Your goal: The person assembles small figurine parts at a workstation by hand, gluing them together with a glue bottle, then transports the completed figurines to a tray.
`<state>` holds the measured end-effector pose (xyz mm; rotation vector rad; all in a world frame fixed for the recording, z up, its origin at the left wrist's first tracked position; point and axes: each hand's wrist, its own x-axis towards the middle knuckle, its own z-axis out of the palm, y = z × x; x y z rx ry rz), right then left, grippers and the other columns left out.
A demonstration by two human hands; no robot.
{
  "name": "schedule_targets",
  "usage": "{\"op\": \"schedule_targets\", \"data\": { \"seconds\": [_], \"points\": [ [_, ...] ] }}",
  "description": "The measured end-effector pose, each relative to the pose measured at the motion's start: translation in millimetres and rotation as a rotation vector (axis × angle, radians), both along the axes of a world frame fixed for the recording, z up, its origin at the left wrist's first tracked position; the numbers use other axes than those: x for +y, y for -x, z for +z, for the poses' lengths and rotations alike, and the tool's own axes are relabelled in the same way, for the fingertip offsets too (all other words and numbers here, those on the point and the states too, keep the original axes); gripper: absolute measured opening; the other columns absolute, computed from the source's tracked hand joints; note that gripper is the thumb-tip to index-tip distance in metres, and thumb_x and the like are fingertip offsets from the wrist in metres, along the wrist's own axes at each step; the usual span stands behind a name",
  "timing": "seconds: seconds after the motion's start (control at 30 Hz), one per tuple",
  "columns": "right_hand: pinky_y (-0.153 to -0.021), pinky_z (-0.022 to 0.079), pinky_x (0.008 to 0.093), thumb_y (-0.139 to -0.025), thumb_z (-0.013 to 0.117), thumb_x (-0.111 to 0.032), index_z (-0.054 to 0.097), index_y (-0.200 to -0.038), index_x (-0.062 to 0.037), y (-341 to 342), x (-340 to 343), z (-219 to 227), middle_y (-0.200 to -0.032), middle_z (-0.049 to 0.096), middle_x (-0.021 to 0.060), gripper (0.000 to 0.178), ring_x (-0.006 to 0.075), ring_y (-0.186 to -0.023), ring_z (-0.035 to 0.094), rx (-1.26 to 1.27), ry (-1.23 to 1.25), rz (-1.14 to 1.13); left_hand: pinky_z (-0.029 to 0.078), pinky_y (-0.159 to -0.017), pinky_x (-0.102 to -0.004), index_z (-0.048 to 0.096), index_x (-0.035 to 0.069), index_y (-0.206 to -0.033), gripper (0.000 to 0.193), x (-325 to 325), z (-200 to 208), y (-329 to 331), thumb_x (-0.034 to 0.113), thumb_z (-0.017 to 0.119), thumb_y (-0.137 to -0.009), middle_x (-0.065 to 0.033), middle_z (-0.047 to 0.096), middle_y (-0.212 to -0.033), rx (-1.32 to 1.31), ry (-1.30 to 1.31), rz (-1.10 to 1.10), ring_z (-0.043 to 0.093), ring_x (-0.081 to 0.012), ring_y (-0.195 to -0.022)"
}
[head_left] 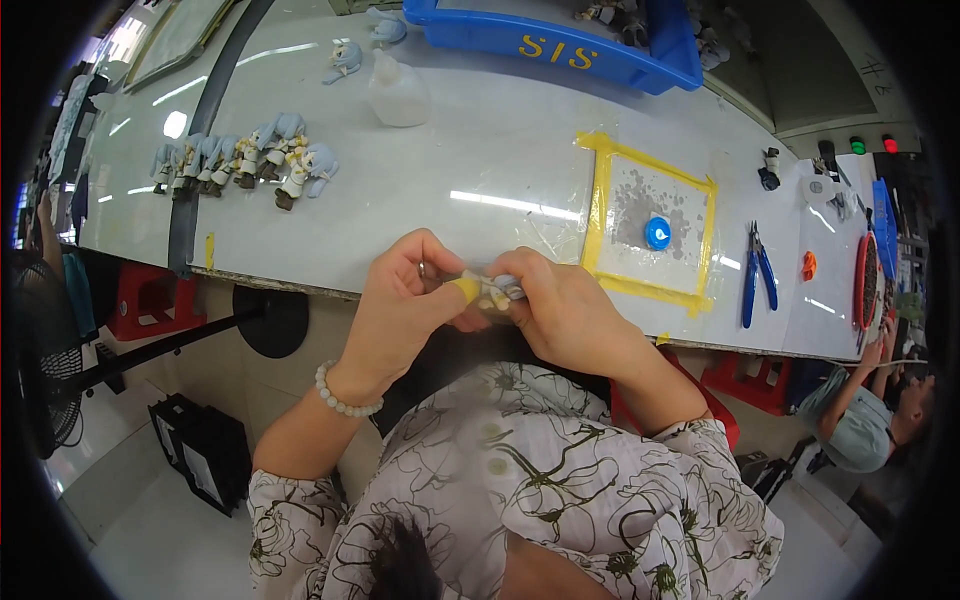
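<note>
Between our two hands, at the near edge of the worktable (480,140), we held a small figurine (503,291) with pale blue and cream parts; our fingers covered much of it, so we could not make out its full shape. Our left hand (400,305) pinched it from one side, a yellow finger cover (467,288) on the thumb, while our right hand (572,312) gripped the other side between thumb and fingers. We wore a ring (421,269) on the left hand and a pale beaded bracelet (343,406) at its wrist. Just beyond the right hand, to its right, we had a yellow tape frame (601,215) around a grey-spotted patch, with a round blue cap (657,234) inside. Farther right of that hand lay blue-handled pliers (768,275), handles toward us, then a small orange piece (809,265). Ahead and left of the left hand, we had a cluster of figurines (294,178) close together. Farther ahead of that hand stood a translucent white bottle (398,95), with two more figurines (345,58) beyond. Farthest ahead of the right hand, we saw a blue plastic bin (480,34) holding jumbled pieces.
</note>
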<state>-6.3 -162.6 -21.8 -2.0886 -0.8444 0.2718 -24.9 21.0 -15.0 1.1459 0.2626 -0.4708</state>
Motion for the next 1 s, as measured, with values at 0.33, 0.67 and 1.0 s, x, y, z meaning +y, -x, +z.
{"op": "schedule_targets", "data": {
  "seconds": [0.33,0.67,1.0],
  "points": [
    [-0.058,0.044,0.0397,-0.076,0.056,-0.005,0.038,-0.107,-0.0041,-4,-3,11,-0.081,0.056,0.0166,0.036,0.0351,-0.069,0.057,0.099,-0.032,0.035,0.052,-0.051,-0.0264,0.043,-0.001,-0.085,0.011,-6,2,4,-0.002,0.049,-0.076,-0.0133,0.058,-0.075,-0.036,0.006,0.052,0.061,-0.0188,-0.057],
    [-0.058,0.044,0.0389,-0.075,0.059,-0.006,0.04,-0.104,-0.0044,-4,-1,6,-0.079,0.057,0.0161,0.035,0.0348,-0.068,0.057,0.069,-0.014,-0.005,0.052,-0.051,-0.0267,0.043,0.001,-0.085,0.01,-6,2,2,0.0,0.05,-0.077,-0.0137,0.058,-0.076,0.01,0.025,0.041,0.06,-0.0183,-0.056],
    [-0.056,0.043,0.0415,-0.079,0.056,-0.01,0.038,-0.103,-0.0025,-2,0,4,-0.086,0.054,0.02,0.031,0.0371,-0.067,0.055,0.082,-0.018,-0.007,0.052,-0.051,-0.0265,0.043,0.001,-0.085,0.01,-6,1,2,0.0,0.049,-0.077,-0.0131,0.058,-0.077,0.013,0.029,0.046,0.06,-0.0176,-0.056]
  ]
}}
